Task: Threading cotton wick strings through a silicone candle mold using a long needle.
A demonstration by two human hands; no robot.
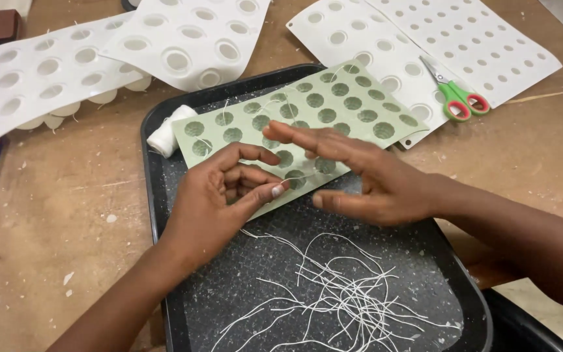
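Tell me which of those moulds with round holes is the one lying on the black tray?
The pale green mould, under both hands. It alone rests on the black tray; the white moulds lie on the wooden table beyond it.

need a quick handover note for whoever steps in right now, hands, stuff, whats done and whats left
Left hand: curled over the near edge of the green mould, thumb and fingers pinched as if on a thin white string; the string itself is too fine to confirm.
Right hand: open, fingers spread flat over the mould, holding nothing.
Things: the mould lies on the black tray; cut white strings are piled at the tray's near end; a white thread spool sits at the mould's left end; scissors rest on a white mould to the right.
Done: strings cut, a few lying across the mould.
Left: many strings remain loose on the tray.
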